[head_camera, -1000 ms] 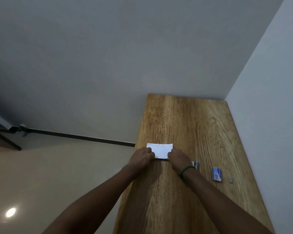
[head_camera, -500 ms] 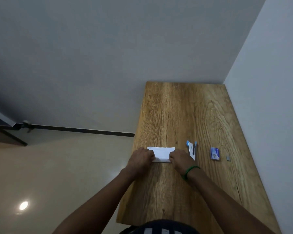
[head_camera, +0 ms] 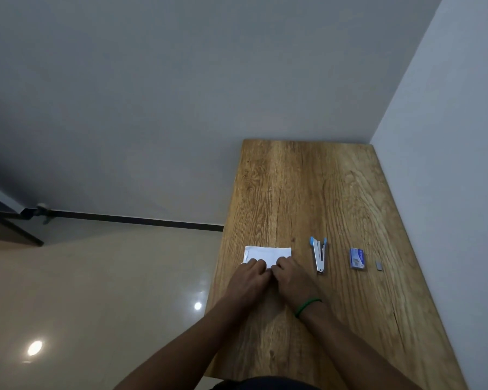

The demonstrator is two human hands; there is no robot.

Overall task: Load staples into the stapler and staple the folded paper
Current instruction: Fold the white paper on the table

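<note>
A folded white paper [head_camera: 268, 253] lies flat on the wooden table [head_camera: 307, 192] near its left edge. My left hand [head_camera: 250, 280] and my right hand [head_camera: 292, 277] rest side by side on the paper's near edge, fingers curled and pressing it down. The hands hide the paper's near part. To the right of the paper lies a silver stapler with blue tips [head_camera: 319, 254], swung open. Further right sits a small blue staple box [head_camera: 357, 258], and beside it a short grey strip of staples [head_camera: 379, 265].
The table runs along a white wall on the right and meets another wall at the far end. Its left edge drops to a glossy beige floor [head_camera: 96, 291]. A green band [head_camera: 307, 306] circles my right wrist.
The view has tilted down, so the table sits lower and fuller in frame. My hands have drawn together at the middle of the paper's near edge. The paper looks folded narrower than before.
</note>
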